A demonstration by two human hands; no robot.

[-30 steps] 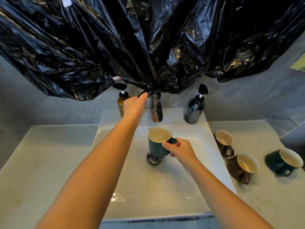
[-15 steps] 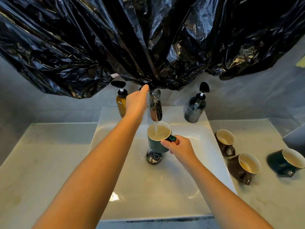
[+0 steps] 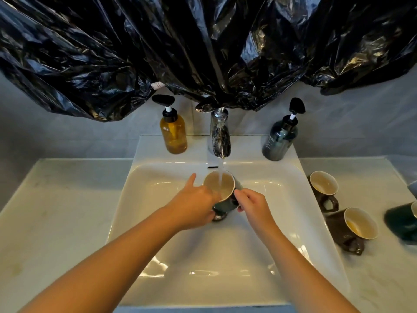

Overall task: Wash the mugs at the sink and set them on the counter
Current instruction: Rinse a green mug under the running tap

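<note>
A dark green mug (image 3: pixel 212 182) with a cream inside sits over the drain of the white sink (image 3: pixel 144 177), under the faucet (image 3: pixel 220 136). Water runs from the spout into it. My right hand (image 3: pixel 252 204) pinches the mug's handle on its right side. My left hand (image 3: pixel 194 203) wraps the mug's left side, fingers by the rim and one digit sticking out. Two brown mugs (image 3: pixel 323 184) (image 3: pixel 358 222) lie tilted on the right counter, with another green mug (image 3: pixel 401 222) at the frame's right edge.
An amber pump bottle (image 3: pixel 173 134) stands left of the faucet and a dark pump bottle (image 3: pixel 279 141) right of it. Black plastic sheeting (image 3: pixel 203 41) hangs low over the faucet's top. Pale counter (image 3: pixel 56 211) stretches left of the sink.
My left hand came down from the faucet handle to the mug's left side. Water now streams steadily into the mug, which has moved slightly under the spout.
</note>
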